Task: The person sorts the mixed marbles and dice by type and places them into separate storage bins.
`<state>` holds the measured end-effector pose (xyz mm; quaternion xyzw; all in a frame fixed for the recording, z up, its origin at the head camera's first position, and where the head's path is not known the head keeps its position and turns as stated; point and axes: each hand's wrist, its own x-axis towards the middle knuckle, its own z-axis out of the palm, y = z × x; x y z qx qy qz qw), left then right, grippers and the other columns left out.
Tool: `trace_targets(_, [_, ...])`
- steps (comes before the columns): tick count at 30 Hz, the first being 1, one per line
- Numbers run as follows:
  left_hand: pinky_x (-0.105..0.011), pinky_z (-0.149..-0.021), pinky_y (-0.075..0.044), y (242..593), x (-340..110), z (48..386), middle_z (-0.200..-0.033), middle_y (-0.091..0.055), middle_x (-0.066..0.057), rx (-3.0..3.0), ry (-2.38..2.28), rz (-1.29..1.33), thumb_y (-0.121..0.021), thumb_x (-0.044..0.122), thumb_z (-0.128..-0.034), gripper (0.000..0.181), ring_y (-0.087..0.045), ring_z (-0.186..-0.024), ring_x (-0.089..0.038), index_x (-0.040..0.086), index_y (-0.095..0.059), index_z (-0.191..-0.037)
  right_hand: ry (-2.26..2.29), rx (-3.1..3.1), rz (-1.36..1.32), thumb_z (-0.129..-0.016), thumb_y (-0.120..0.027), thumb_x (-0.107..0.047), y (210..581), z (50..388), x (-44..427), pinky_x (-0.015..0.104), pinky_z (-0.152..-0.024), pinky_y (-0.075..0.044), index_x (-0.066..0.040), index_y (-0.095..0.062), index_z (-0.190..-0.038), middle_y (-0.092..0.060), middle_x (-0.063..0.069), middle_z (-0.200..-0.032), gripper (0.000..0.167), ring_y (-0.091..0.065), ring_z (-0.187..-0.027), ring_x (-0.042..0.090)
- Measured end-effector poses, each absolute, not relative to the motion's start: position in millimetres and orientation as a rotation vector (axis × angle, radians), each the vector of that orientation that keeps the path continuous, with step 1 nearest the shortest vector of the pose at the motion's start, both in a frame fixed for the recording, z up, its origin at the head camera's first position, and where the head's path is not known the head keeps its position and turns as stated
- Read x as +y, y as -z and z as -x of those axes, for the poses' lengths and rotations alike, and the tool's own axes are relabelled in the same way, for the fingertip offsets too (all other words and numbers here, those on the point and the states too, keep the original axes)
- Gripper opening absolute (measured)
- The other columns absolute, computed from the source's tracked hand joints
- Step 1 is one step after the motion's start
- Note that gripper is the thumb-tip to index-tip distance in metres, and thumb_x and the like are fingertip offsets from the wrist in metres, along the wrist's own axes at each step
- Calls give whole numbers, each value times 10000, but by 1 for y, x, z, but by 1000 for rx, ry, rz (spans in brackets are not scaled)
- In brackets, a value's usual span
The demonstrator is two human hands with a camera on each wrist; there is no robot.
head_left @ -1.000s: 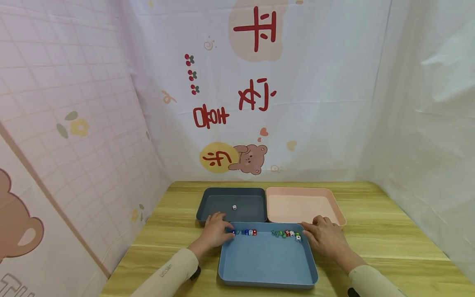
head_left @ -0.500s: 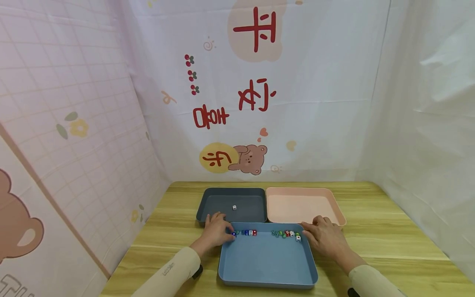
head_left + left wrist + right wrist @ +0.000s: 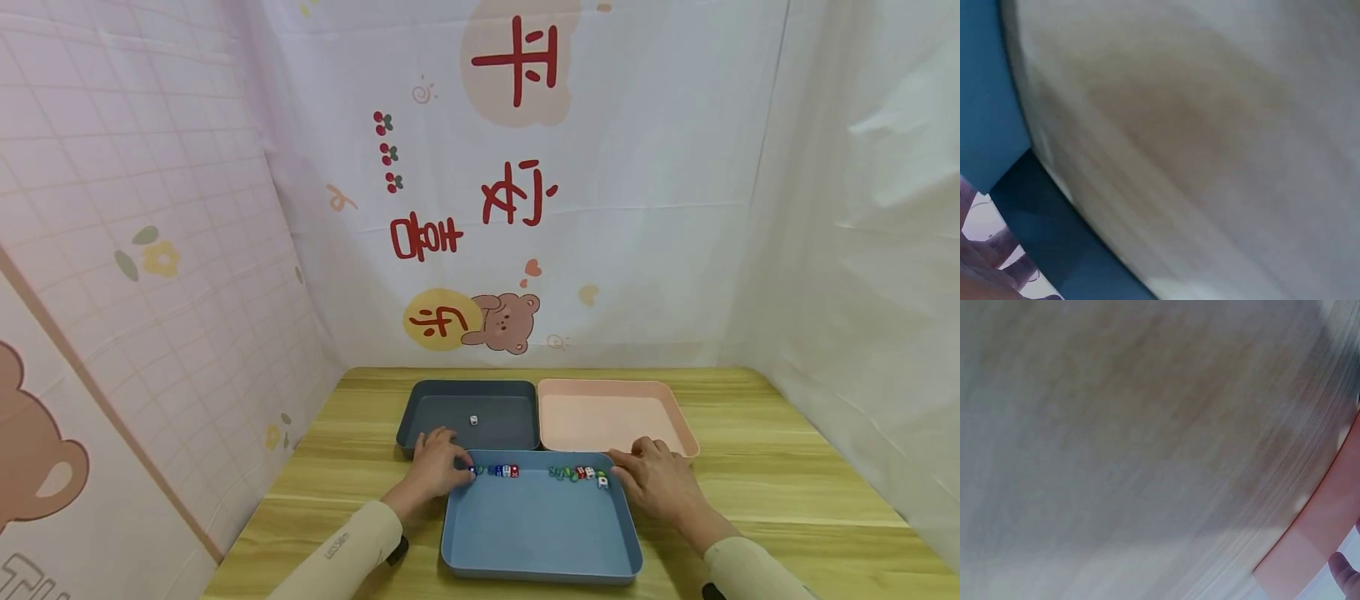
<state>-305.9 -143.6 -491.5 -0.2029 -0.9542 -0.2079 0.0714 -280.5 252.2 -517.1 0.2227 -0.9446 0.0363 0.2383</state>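
In the head view, my left hand (image 3: pixel 431 468) is at the far left corner of the light blue tray (image 3: pixel 542 533). Its thumb and index finger pinch a small blue die (image 3: pixel 472 471), mostly covered by the fingertips. A short row of blue, white and red dice (image 3: pixel 506 471) with small green pieces runs to the right of it. My right hand (image 3: pixel 663 483) rests at the tray's far right corner, fingers relaxed, beside a white die (image 3: pixel 603 482). More red and white dice (image 3: pixel 585 472) and green pieces (image 3: pixel 562 472) lie along that far wall.
Behind the blue tray stand a dark grey tray (image 3: pixel 431 408) with one white die (image 3: pixel 473 421) in it, and a pink tray (image 3: pixel 615 408). All rest on a wooden table (image 3: pixel 772 492). Both wrist views are blurred, showing mainly tabletop and tray walls.
The blue die between my left thumb and index finger has shifted and turned slightly. My right hand and the trays stay where they were.
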Motion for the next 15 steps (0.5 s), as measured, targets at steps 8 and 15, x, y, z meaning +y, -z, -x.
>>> trace_targets(8, [-710, -1073, -180, 476, -148, 314, -1341, -534, -207, -2860, 706, 582, -817, 260, -816, 74, -387, -1327, -437, 206, -774, -843, -101, -2577, -610, -939, -677, -332, 516, 279, 252, 475, -629, -484, -230, -735, -1212, -589, 85, -981, 298, -567, -872, 308])
trace_targets(15, [-699, -1063, -219, 462, -154, 325, -1348, -544, -204, -2859, 725, 523, -810, 264, -825, 58, -421, -1299, -430, 232, -761, -829, -100, -2600, -597, -941, -675, -342, 515, 277, 251, 478, -645, -481, -229, -733, -1217, -584, 80, -991, 304, -562, -893, 307])
